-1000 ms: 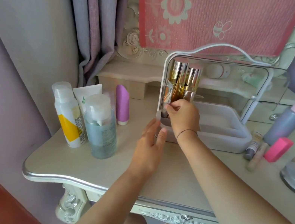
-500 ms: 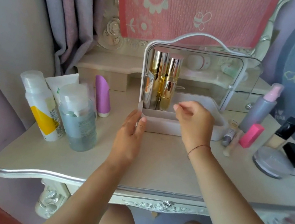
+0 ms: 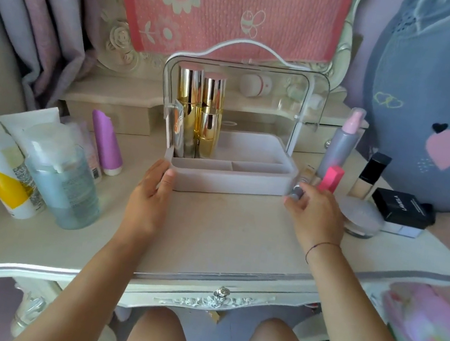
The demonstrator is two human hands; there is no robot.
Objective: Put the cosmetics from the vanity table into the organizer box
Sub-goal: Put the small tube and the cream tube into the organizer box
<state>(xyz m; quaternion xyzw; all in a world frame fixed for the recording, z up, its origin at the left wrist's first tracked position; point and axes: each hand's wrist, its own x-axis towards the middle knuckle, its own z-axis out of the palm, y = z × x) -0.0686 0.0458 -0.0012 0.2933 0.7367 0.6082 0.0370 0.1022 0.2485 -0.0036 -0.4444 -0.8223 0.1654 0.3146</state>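
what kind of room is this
Most likely a bedroom dressing corner: an ornate vanity table crowded with cosmetics, a clear organizer box holding gold bottles, and curtains alongside.

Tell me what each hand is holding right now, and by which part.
The right hand closes its fingertips on the top end of a small silver tube beside the organizer box. The left hand holds nothing; it rests against the box's front left corner.
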